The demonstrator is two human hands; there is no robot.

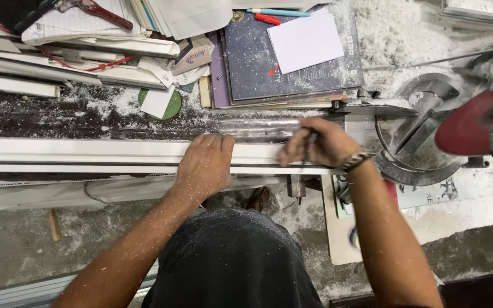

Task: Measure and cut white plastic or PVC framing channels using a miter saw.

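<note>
Fingers of left hand [205,165] spread flat, pressing on white bar [87,153], gripping nothing. Right hand [315,142] pinched around thin dark stick, possibly a pencil [309,145], blurred. Red saw disc [469,128] nearby.

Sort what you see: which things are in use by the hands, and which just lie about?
In use: left hand pressing the long white profile; right hand holding a dark pencil.

Lying about: dark book, white paper, blue pen, red saw blade.

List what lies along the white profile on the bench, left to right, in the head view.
Bare stretch of white profile → left hand pressed flat on it → right hand holding a thin dark tool → metal saw base → red saw blade.
</note>
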